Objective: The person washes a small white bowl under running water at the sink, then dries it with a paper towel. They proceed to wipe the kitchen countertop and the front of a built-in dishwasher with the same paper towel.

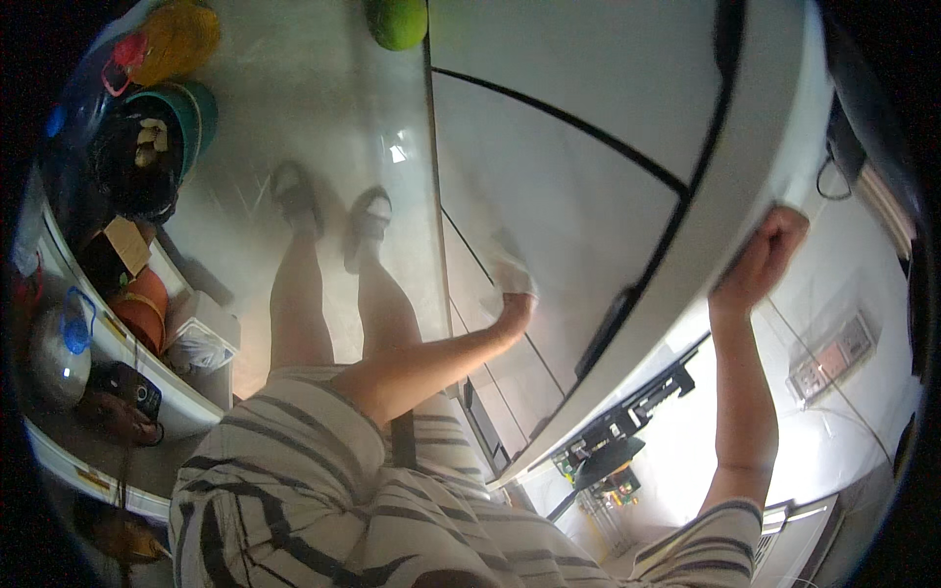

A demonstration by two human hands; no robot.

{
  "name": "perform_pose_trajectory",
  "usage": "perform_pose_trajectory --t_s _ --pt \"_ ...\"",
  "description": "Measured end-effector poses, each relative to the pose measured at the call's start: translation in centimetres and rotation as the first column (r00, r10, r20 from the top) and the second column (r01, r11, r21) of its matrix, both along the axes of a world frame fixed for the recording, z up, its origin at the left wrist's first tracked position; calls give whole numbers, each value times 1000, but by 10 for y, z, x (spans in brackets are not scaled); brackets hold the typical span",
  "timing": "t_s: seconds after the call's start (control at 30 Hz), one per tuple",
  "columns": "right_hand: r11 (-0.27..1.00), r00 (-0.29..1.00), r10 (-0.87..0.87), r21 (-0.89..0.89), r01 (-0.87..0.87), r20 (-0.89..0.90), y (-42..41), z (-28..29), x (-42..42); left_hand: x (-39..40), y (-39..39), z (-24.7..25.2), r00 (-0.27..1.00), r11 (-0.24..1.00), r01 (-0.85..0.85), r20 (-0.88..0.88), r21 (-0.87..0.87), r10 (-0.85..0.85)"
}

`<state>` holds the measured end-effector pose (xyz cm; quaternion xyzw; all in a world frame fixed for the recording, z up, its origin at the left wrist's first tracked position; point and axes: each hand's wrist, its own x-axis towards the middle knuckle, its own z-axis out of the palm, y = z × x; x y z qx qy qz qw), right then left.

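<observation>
My left hand (518,294) is low in front of the pale cabinet doors (559,184), with a thin white cloth (511,273) in its fingers. Cloth and fingertips are blurred against the door front. My right hand (779,229) is raised at the right, fingers curled like a fist, and rests at the white countertop (790,147) near its edge. Nothing shows inside it, though the palm is hidden. Dark handle strips run along the tops of the doors.
A green round fruit or ball (398,22) lies on the floor by the cabinets. At the left stand a teal bucket (200,121), an orange pot (140,309) and a white bin (209,331). A wall socket panel (831,360) is beyond the counter.
</observation>
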<state>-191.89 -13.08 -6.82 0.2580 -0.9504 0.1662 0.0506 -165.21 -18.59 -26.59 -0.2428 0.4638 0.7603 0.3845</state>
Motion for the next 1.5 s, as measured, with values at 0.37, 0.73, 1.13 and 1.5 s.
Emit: perform_pose_trajectory --t_s 0.37,0.73,1.13,1.5 --pt "993 990 -80 -97 69 -112 3 -20 -6 -136 -29 35 892 964 -263 -391 -43 226" --pt "808 911 -412 -463 365 0 -62 8 109 106 46 116 435 832 -337 -857 -440 -277" --pt "744 886 -419 -484 460 197 49 14 260 -78 0 149 541 768 -580 -833 -272 113" --pt "696 867 -343 -523 492 361 86 -7 227 299 109 165 821 992 -41 -569 -123 -36"
